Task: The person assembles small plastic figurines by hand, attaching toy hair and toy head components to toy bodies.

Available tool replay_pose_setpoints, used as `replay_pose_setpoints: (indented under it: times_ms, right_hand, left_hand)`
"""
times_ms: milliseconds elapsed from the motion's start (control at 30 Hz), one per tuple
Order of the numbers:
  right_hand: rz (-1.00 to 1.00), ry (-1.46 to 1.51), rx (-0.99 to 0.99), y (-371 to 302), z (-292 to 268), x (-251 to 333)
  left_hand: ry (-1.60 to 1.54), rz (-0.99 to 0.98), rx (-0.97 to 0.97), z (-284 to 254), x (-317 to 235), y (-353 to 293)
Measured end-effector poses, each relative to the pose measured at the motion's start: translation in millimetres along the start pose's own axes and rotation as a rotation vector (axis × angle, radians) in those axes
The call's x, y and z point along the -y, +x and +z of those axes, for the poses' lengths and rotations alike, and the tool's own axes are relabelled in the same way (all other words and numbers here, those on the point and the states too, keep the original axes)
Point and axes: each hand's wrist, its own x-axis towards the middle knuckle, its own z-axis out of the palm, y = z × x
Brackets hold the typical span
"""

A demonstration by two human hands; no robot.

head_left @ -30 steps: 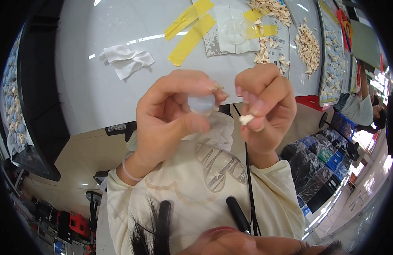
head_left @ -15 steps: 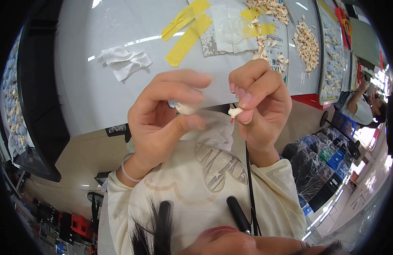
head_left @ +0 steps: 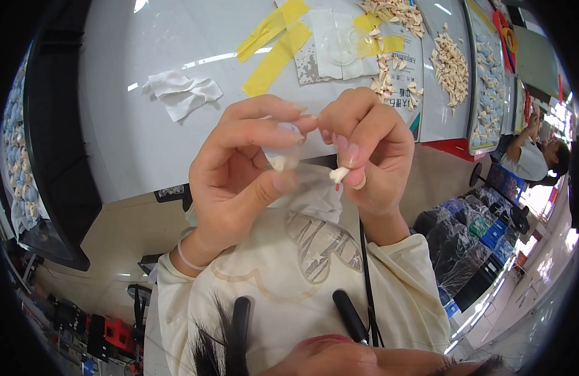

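Note:
Above the near table edge, my left hand [head_left: 230,166] pinches a small rounded figurine piece [head_left: 282,158], pale blue on top and cream below, between thumb and fingers; motion blurs it. Close beside it, my right hand [head_left: 380,153] grips a tiny cream piece [head_left: 339,175] with a red tip pointing down, between thumb and forefinger. A fingertip of the left hand is close to the right hand's knuckles; whether they touch I cannot tell. The two pieces are apart. Small cream pointed pieces with reddish tips lie in a loose pile [head_left: 451,69] at the far right.
Yellow tape strips [head_left: 277,56], a crumpled white cloth [head_left: 183,95] and a clear round dish [head_left: 339,47] lie on the table [head_left: 123,125]. Trays of blue-and-cream pieces stand right [head_left: 488,94] and left [head_left: 21,144]. Another person [head_left: 532,160] sits at far right.
My right hand has shifted slightly left, toward the left hand. The blue-and-cream piece has turned more upright in my left fingers, showing more blue. Both hands keep their pieces.

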Motion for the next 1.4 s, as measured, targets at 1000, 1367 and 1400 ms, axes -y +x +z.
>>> replay_pose_setpoints:
  times_ms: [1000,1367,1400]
  right_hand:
    - [0.150,-0.088,-0.066,-8.1,9.6,12.1]
    - [-0.017,-0.218,-0.083,-9.2,15.8,5.8]
    - [-0.053,-0.252,-0.036,-9.0,14.8,5.6]
  left_hand:
    - [0.070,0.023,0.002,2.4,6.0,-5.6]
    - [0.369,0.196,-0.006,3.3,0.7,-8.7]
    - [0.386,0.194,0.006,3.8,-0.4,-9.7]
